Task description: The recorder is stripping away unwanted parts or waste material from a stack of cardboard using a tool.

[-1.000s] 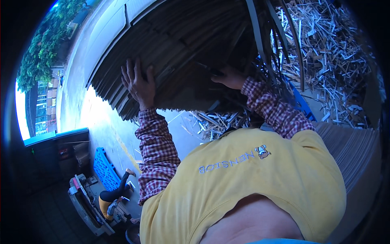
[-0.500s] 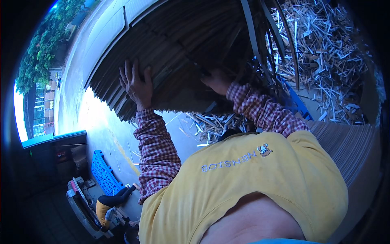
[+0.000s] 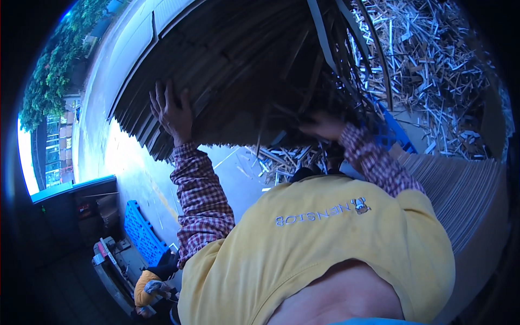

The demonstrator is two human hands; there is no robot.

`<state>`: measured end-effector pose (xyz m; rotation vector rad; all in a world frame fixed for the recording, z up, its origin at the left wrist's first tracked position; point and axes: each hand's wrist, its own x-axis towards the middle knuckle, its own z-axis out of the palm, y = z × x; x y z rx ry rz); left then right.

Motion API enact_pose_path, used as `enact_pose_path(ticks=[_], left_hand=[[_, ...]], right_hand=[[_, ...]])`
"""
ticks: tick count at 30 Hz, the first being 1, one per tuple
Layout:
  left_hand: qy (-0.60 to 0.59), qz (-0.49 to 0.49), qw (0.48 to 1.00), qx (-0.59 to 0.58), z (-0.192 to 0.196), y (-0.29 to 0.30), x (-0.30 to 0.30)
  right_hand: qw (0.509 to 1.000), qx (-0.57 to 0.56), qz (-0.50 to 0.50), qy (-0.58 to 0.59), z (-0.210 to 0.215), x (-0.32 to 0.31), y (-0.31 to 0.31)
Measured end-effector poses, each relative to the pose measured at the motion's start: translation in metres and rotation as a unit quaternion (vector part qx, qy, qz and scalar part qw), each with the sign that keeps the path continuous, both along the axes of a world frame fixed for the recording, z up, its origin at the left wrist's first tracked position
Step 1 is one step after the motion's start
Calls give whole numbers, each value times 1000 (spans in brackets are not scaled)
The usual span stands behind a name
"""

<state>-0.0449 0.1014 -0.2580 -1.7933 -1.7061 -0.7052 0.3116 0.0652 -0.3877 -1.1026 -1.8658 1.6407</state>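
Note:
A big bundle of thin dark wood sheets (image 3: pixel 238 70) is held up in front of me, its layered edges fanning to the left. My left hand (image 3: pixel 172 111) lies flat against its lower left edge, fingers spread, propping it. My right hand (image 3: pixel 324 125) is blurred under the bundle's lower right part, among loose hanging strips (image 3: pixel 346 59); its grip is unclear. Both arms are in red checked sleeves under a yellow shirt (image 3: pixel 325 244).
A heap of pale wood scraps (image 3: pixel 439 65) covers the ground at upper right. A stack of thin sheets (image 3: pixel 460 184) stands at right. On the concrete floor (image 3: pixel 124 162) lies a blue pallet (image 3: pixel 142 233). Another person (image 3: pixel 149 287) crouches by a machine (image 3: pixel 108 265) at lower left.
My right hand has slid rightward and lower along the underside of the bundle and is now blurred. The left hand stays pressed on the bundle's edge.

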Motion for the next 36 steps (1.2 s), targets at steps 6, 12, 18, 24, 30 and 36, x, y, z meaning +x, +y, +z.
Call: enact_pose_path(ticks=[6, 12, 18, 24, 30, 36], left_hand=[[-11, -6, 1000, 10, 1, 4, 9], [-6, -3, 1000, 13, 3, -1, 8], [-11, -7, 1000, 13, 1, 0, 6], [-17, -6, 1000, 12, 2, 2, 6], [-12, 0, 1000, 15, 4, 4, 8], [-21, -10, 1000, 6, 8, 1, 0]], right_hand=[[995, 97, -19, -32, 20, -45, 71], [995, 29, -11, -95, 35, -57, 80], [995, -10, -24, -98, 38, -71, 85], [978, 190, -86, -16, 3, -72, 76], [998, -20, -63, -4, 30, -81, 80], [983, 69, -170, 9, 4, -41, -1]])
